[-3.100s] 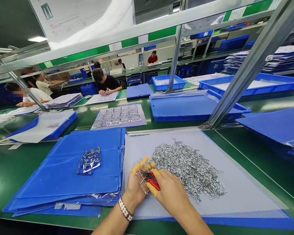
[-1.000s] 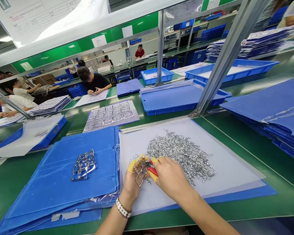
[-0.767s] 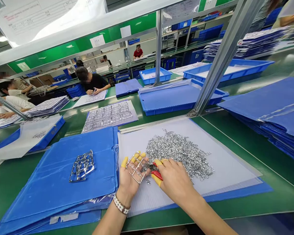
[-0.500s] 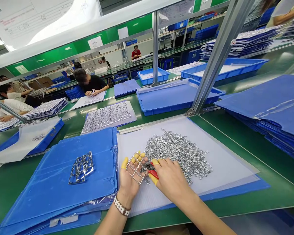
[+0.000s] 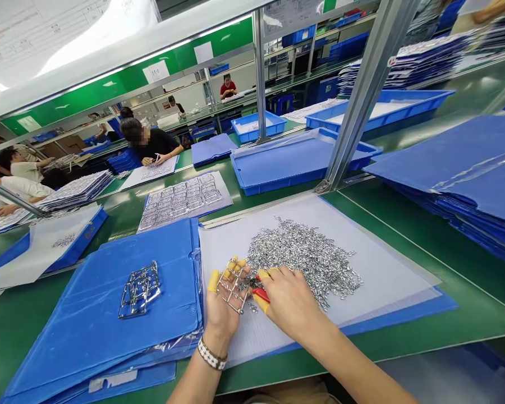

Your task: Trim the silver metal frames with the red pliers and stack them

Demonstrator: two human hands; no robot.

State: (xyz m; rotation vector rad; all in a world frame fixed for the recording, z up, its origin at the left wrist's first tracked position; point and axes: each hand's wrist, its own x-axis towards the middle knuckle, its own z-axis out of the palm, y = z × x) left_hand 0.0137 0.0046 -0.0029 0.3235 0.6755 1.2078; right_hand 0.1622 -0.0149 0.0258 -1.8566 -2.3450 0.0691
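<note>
My left hand (image 5: 219,314), palm up with yellow finger covers, holds a small chrome sprue frame (image 5: 232,290) across its fingers. In my right hand (image 5: 289,300) is a pair of red-handled nippers (image 5: 261,294); the tips point at the frame's right side and are mostly hidden. A wide pile of small shiny silver pieces (image 5: 303,258) lies just beyond both hands on a white sheet (image 5: 387,275). To the left, several chrome sprue frames (image 5: 139,289) lie stacked on blue plastic sheets (image 5: 88,303).
Behind the pile stands a blue tray (image 5: 278,168) beside a slanted metal post (image 5: 357,106). A board of laid-out frames (image 5: 185,199) sits at back left. Stacked blue sheets (image 5: 454,163) are at right. A co-worker (image 5: 149,140) sits across the bench.
The whole view has shifted slightly. Both hands stay close together, with the sprue frame and nippers still held; the frame is tilted a little differently in my left hand.
</note>
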